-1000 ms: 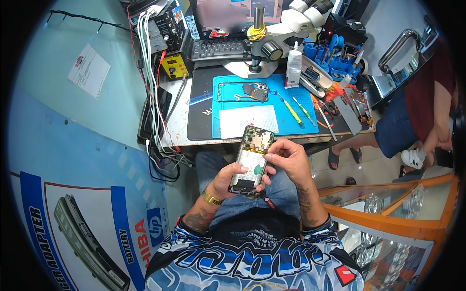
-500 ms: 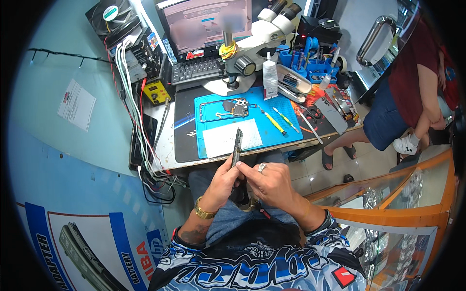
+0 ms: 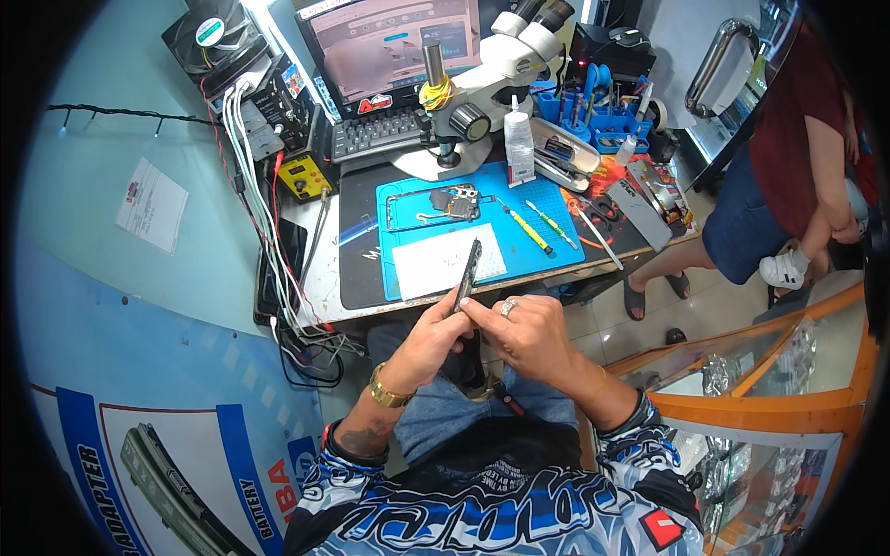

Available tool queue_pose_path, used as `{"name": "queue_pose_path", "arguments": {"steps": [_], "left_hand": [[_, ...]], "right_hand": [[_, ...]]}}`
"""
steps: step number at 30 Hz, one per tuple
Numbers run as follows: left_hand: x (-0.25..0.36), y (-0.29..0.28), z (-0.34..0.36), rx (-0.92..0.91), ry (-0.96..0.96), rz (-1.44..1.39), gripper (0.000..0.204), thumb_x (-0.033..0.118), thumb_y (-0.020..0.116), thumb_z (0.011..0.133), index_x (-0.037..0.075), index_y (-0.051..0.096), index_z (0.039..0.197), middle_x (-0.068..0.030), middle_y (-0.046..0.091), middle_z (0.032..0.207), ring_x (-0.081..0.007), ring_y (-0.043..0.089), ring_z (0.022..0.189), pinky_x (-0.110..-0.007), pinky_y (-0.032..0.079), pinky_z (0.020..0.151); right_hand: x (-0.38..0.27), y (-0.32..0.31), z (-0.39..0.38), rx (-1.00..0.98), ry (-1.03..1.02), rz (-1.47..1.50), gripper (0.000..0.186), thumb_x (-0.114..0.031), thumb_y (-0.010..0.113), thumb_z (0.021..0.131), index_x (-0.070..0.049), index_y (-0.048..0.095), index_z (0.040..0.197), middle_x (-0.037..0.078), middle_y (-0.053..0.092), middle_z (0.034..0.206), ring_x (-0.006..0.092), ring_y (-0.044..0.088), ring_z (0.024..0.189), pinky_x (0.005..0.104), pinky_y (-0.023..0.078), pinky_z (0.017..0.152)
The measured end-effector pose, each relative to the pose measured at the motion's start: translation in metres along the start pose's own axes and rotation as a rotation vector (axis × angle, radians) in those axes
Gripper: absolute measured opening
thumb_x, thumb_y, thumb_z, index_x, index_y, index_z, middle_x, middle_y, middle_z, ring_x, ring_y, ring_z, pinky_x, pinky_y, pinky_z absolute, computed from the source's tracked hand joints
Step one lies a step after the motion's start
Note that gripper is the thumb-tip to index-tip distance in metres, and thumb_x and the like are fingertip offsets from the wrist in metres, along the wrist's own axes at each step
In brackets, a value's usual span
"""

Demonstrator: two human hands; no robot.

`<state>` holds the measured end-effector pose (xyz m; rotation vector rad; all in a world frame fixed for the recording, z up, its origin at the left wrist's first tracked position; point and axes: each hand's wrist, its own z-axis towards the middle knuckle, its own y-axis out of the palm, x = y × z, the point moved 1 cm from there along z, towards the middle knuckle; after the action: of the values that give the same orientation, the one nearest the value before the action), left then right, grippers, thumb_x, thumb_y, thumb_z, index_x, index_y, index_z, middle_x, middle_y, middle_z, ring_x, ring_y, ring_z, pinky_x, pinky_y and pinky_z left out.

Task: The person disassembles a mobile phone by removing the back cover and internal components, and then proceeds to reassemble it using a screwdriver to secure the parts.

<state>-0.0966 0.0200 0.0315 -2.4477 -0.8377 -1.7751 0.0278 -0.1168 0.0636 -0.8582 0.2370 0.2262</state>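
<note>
My left hand [image 3: 428, 339] is closed round the lower end of a dark, thin phone part [image 3: 471, 266], seen nearly edge-on and tilted up above the table's front edge. My right hand [image 3: 528, 335], with a ring on it, has its fingers curled and a fingertip against that part's near end; its other fingertips are hidden. Beyond lies a white sheet [image 3: 417, 267] on a blue work mat [image 3: 556, 259]. An opened phone frame [image 3: 397, 221] with a circuit board [image 3: 454, 201] rests behind the sheet. To its right lie a yellow pen-like tool [image 3: 526, 229] and a green-and-yellow one [image 3: 553, 225].
A microscope [image 3: 505, 74] stands at the back before a laptop [image 3: 375, 139]. Nearby are a white tube [image 3: 519, 148], a tool case [image 3: 575, 157] and a blue organizer [image 3: 616, 130]. Cables [image 3: 269, 222] hang at left. A person [image 3: 788, 176] stands right, beyond a glass cabinet [image 3: 732, 403].
The whole view has shifted slightly. The phone part leans a little more to the right. Both hands keep the same grip on it.
</note>
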Motion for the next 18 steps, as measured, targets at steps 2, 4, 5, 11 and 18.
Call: {"name": "queue_pose_path", "arguments": {"steps": [2,4,5,11,18], "left_hand": [[0.0,-0.001,0.0,-0.017,-0.02,0.013,0.023,0.02,0.055,0.101,0.01,0.061,0.121,0.0034,0.059,0.095,-0.0059,0.053,0.084,-0.022,0.042,0.069],[-0.002,-0.004,0.001,-0.065,-0.028,0.029,0.039,0.022,0.058,0.098,0.013,0.058,0.137,0.0061,0.056,0.097,-0.0037,0.051,0.087,-0.02,0.041,0.069],[-0.001,-0.002,0.0,-0.053,-0.024,0.022,0.031,0.02,0.057,0.099,0.011,0.06,0.128,0.0041,0.058,0.096,-0.0056,0.052,0.086,-0.022,0.042,0.07],[0.002,0.001,-0.001,-0.041,-0.013,0.011,0.017,0.017,0.057,0.098,0.008,0.064,0.11,-0.0007,0.061,0.094,-0.011,0.056,0.086,-0.027,0.045,0.071],[-0.003,-0.006,-0.001,-0.108,-0.071,-0.075,0.024,0.018,0.059,0.094,0.007,0.064,0.116,0.0008,0.06,0.1,-0.0092,0.056,0.088,-0.025,0.045,0.07]], "right_hand": [[0.003,0.001,-0.001,-0.005,0.006,-0.004,0.042,-0.011,0.074,0.077,-0.007,0.073,0.119,0.003,0.063,0.066,0.0207,0.063,0.058,0.036,0.047,0.051],[0.006,0.0,-0.001,-0.017,0.012,-0.019,0.043,-0.011,0.073,0.077,-0.006,0.073,0.12,0.003,0.064,0.067,0.0214,0.063,0.058,0.0363,0.047,0.051],[0.007,0.001,-0.001,-0.022,0.014,-0.018,0.043,-0.011,0.073,0.077,-0.007,0.072,0.12,0.004,0.064,0.067,0.0217,0.063,0.058,0.0365,0.047,0.052],[0.007,-0.001,0.0,-0.026,0.023,-0.017,0.045,-0.012,0.074,0.076,-0.007,0.072,0.121,0.005,0.064,0.067,0.0229,0.064,0.059,0.0375,0.048,0.053],[0.012,0.001,0.0,0.005,0.033,0.029,0.047,-0.008,0.075,0.077,-0.007,0.071,0.123,0.005,0.063,0.068,0.0235,0.064,0.059,0.0374,0.048,0.053]]}}
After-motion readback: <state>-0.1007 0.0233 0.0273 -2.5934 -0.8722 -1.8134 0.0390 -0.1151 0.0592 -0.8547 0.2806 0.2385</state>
